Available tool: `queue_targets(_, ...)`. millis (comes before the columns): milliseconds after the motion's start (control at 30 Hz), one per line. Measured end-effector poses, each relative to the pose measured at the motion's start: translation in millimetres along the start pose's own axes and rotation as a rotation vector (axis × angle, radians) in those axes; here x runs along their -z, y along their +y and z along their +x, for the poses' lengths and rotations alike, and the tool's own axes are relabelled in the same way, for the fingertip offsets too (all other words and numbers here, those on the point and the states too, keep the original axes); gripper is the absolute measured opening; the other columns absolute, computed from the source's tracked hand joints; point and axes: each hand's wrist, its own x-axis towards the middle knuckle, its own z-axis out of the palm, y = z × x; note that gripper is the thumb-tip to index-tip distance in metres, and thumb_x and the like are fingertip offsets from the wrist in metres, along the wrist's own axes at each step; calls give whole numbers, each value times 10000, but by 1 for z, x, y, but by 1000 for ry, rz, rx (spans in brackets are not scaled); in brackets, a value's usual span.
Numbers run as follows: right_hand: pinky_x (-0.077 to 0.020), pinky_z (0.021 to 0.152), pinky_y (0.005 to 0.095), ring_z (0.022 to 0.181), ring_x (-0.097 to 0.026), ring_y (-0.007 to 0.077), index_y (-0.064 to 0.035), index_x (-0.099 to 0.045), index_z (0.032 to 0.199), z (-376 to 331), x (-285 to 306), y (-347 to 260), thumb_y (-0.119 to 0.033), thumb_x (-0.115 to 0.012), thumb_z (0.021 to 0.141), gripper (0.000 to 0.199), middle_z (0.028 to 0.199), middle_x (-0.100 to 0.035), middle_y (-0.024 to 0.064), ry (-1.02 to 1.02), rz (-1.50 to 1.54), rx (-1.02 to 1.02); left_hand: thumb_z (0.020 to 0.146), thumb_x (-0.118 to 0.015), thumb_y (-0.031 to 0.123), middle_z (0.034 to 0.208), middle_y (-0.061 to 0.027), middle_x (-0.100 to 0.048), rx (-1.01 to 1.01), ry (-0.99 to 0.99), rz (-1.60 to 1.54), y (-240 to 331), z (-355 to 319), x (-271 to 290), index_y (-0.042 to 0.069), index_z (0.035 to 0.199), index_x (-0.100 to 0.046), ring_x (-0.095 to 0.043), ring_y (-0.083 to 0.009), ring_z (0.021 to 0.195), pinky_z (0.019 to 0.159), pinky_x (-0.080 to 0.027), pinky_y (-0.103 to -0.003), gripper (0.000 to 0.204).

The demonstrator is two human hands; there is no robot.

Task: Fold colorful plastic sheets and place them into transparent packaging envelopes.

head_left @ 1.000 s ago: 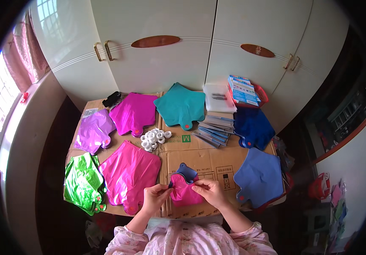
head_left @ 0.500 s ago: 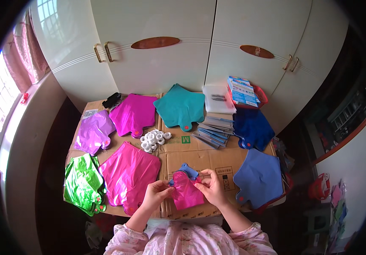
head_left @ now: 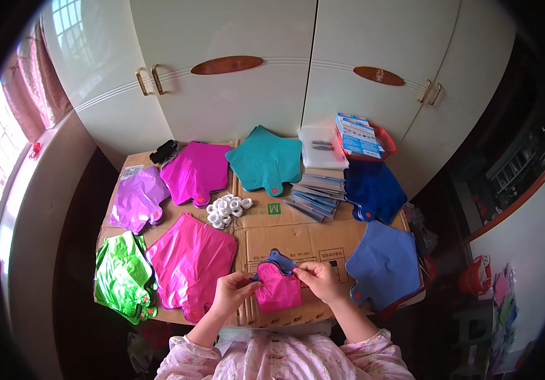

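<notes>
Between my hands is a small folded bundle of flat foil balloons, bright pink in front (head_left: 279, 292) with a blue layer (head_left: 277, 258) showing along its top. My left hand (head_left: 233, 292) pinches the bundle's upper left corner between thumb and fingers. At the upper right corner, my right hand (head_left: 320, 282) grips it the same way. The bundle is held just above the cardboard (head_left: 298, 231) near the front edge. Flat pink foil balloons (head_left: 191, 263) lie left of my left hand, and a stack of blue ones (head_left: 384, 261) lies beyond my right.
Around the cardboard lie green (head_left: 120, 269), lilac (head_left: 136, 197), magenta (head_left: 198, 170), teal (head_left: 263, 159) and navy (head_left: 379, 189) foil balloons. White ribbon-like rolls (head_left: 227, 209) are heaped mid-left. Grey-blue flat packets (head_left: 317, 193), clear plastic bags (head_left: 319, 140) and a red basket (head_left: 386, 140) with boxes stand at the back.
My right fingers have come down onto the bundle's upper right corner. More of the dark layers under the blue top edge shows. The whole view has shifted slightly.
</notes>
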Motion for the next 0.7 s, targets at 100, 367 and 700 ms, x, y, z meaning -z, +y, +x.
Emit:
queue_targets(100, -454, 646, 194, 749, -578, 42, 34, -664, 939, -1, -6, 6, -78, -619, 892, 129, 823, -676, 26, 85, -110, 30, 825, -703, 23, 742, 3, -641, -15, 14, 42, 0, -1, -1, -22, 897, -655, -560, -26, 649, 564, -466, -195, 98)
queue_targets(367, -487, 666, 201, 776, -609, 60, 23, -635, 976, -7, -25, 1, -18, -641, 853, 130, 854, -663, 44, 244, -133, 255, 821, -705, 33, 710, 15, -634, -16, 60, 110, -3, 0, -3, -10, 900, -664, -553, -20, 630, 551, -455, -190, 99)
queue_targets(700, -509, 683, 238, 802, -646, 102, 13, -675, 922, -9, -23, -2, -91, -730, 797, 171, 866, -685, 58, 214, -343, 333, 818, -710, 28, 705, 23, -625, -8, 61, 66, -6, 1, 0, -15, 899, -654, -533, -13, 631, 549, -446, -186, 108)
